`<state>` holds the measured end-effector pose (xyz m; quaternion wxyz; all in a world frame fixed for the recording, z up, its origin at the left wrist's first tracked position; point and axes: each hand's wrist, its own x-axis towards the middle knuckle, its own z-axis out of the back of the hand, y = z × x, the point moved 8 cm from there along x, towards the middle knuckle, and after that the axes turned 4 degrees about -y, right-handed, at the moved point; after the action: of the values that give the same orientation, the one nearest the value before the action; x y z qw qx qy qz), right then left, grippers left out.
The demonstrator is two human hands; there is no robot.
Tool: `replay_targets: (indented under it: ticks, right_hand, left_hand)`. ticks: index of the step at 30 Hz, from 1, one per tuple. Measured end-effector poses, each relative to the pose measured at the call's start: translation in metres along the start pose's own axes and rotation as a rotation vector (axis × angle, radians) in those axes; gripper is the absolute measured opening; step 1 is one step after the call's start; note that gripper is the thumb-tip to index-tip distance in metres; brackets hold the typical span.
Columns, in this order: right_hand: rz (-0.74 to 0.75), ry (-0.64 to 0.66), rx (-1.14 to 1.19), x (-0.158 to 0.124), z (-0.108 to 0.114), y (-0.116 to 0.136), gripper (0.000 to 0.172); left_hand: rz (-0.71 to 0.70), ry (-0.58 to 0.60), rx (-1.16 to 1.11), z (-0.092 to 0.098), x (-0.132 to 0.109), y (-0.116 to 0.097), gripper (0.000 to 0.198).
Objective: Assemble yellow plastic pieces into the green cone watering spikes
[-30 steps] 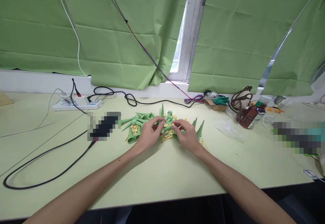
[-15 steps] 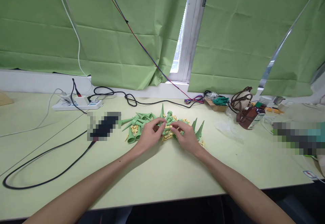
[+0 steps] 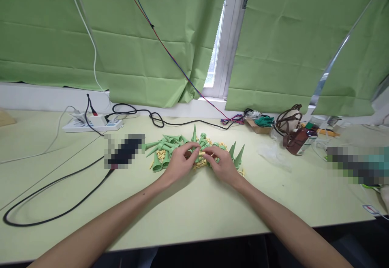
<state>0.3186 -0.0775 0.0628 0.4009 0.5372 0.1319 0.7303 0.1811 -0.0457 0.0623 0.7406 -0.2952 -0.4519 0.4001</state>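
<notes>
Above a heap of plastic parts, my two hands meet, fingertips nearly touching. A small yellow plastic piece (image 3: 201,153) bridges the gap between them. Thumb and fingers of my left hand (image 3: 181,160) are pinched at its left end. My right hand (image 3: 224,164) pinches the right end; both grips partly hide the piece. Green plastic cones (image 3: 157,163) lie around the hands, several on their sides, while one green spike (image 3: 194,133) points up behind them. Small yellow pieces (image 3: 161,155) are scattered among the cones.
A dark pixelated device (image 3: 126,151) with a black cable lies left of the heap. Farther back is a white power strip (image 3: 91,124). To the right are a crumpled clear bag (image 3: 273,154), a brown bottle (image 3: 300,139) and a small cardboard box (image 3: 258,126).
The fingertips have shifted slightly around the yellow piece, and its right end has come a little nearer my left hand. The heap looks the same.
</notes>
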Motion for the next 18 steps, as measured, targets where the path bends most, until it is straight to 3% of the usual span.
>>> replay_targets:
  ticks: [6, 11, 18]
  right_hand:
    - [0.004, 0.001, 0.003, -0.001, 0.0, 0.001, 0.016]
    - [0.02, -0.007, -0.008, -0.001, 0.0, 0.0, 0.016]
    - [0.023, 0.0, 0.009, -0.001, -0.001, 0.001, 0.013]
  left_hand:
    - [0.011, -0.001, -0.021, -0.001, -0.001, 0.002, 0.032]
    - [0.07, -0.047, -0.198, 0.0, -0.003, 0.005, 0.045]
    - [0.245, 0.048, -0.402, -0.01, 0.001, 0.021, 0.045]
